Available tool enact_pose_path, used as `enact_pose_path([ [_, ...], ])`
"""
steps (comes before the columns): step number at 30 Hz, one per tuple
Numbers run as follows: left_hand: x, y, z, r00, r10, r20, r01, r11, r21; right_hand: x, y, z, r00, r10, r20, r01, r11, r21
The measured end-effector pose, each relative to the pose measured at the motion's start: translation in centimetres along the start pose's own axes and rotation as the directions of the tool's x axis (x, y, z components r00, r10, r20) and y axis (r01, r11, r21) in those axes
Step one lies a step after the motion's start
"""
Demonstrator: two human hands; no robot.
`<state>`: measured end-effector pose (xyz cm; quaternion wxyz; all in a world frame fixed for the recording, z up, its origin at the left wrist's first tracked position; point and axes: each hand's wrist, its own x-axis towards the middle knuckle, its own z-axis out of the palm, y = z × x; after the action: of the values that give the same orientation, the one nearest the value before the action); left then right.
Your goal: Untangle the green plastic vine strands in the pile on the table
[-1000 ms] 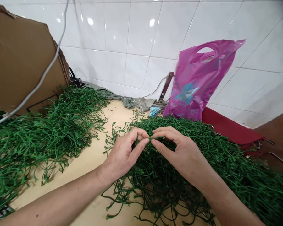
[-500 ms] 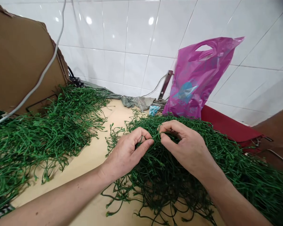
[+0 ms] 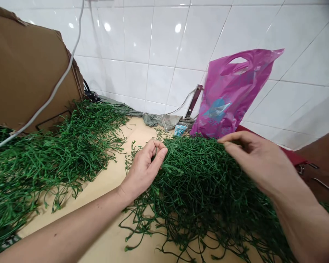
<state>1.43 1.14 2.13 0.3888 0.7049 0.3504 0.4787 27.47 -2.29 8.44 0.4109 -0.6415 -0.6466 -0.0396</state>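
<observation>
A large heap of thin, dark green stems with small budded tips [image 3: 197,190] lies in front of me, spilling toward the near edge. Over its left side, my left hand [image 3: 149,160] is closed in a pinch, thumb against curled fingers, with a bit of green stem showing in the grip. My right hand [image 3: 252,157] is above the heap's right part, just in front of the purple bag. Its thumb and forefinger come together at the tips; whether anything is between them I cannot make out.
A second heap of green stems [image 3: 79,142] spreads at the left before a cardboard box [image 3: 27,73] and a white cable [image 3: 57,86]. A purple plastic bag [image 3: 233,95] leans on the tiled wall [image 3: 164,44]. Grey cloth [image 3: 161,121] and a metal bracket [image 3: 194,101] lie at the back.
My hands were close together at a stem over the heap. The right hand has moved away to the right and slightly up; the left has shifted a little left.
</observation>
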Motion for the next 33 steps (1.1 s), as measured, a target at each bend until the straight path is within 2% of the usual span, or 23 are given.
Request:
enact_pose_path([
  [2,0.0,-0.1,0.3,1.000,0.000,0.024,0.000,1.000,0.001,-0.5,-1.2,0.7,0.995,-0.003,0.100,0.008,0.999,-0.049],
  [3,-0.1,0.0,0.3,1.000,0.002,0.031,-0.002,1.000,0.011,-0.8,-1.9,1.1,0.993,-0.039,0.114,0.045,0.997,-0.055],
  [7,-0.4,0.0,0.4,0.999,-0.010,0.044,0.009,1.000,0.020,-1.9,-4.4,2.5,0.978,-0.195,0.073,0.193,0.980,0.039],
  [9,-0.4,0.0,0.4,0.998,-0.007,0.059,0.006,1.000,0.011,-2.3,-5.1,3.0,0.964,-0.249,0.099,0.238,0.965,0.110],
  [11,-0.4,-0.1,0.5,0.997,0.016,0.072,-0.018,1.000,0.014,-2.7,-5.3,3.6,0.951,-0.271,0.150,0.245,0.954,0.171],
  [14,-0.5,0.0,0.6,0.995,0.060,0.080,-0.064,0.997,0.046,-3.1,-5.1,4.7,0.941,-0.250,0.230,0.192,0.950,0.246],
  [17,-0.6,0.0,0.4,0.995,0.026,0.096,-0.034,0.996,0.082,-3.3,-4.7,5.3,0.936,-0.237,0.261,0.163,0.947,0.275],
  [20,-0.5,-0.2,0.2,0.993,-0.016,0.118,0.000,0.991,0.133,-3.1,-4.5,4.9,0.929,-0.293,0.225,0.253,0.949,0.188],
  [24,-0.2,-0.5,0.0,0.983,-0.009,0.181,-0.022,0.985,0.169,-2.6,-4.4,3.8,0.879,-0.412,0.242,0.386,0.911,0.146],
  [29,0.1,-0.6,-0.1,0.984,-0.022,0.177,0.007,0.997,0.080,-2.0,-3.9,2.4,0.824,-0.453,0.339,0.408,0.891,0.200],
  [31,0.1,-0.5,-0.2,0.980,-0.021,0.197,0.014,0.999,0.034,-1.9,-3.6,2.3,0.826,-0.444,0.347,0.394,0.895,0.209],
  [33,0.0,-0.2,-0.3,0.976,-0.001,0.218,-0.004,1.000,0.024,-1.9,-3.4,2.5,0.862,-0.397,0.314,0.347,0.915,0.206],
])
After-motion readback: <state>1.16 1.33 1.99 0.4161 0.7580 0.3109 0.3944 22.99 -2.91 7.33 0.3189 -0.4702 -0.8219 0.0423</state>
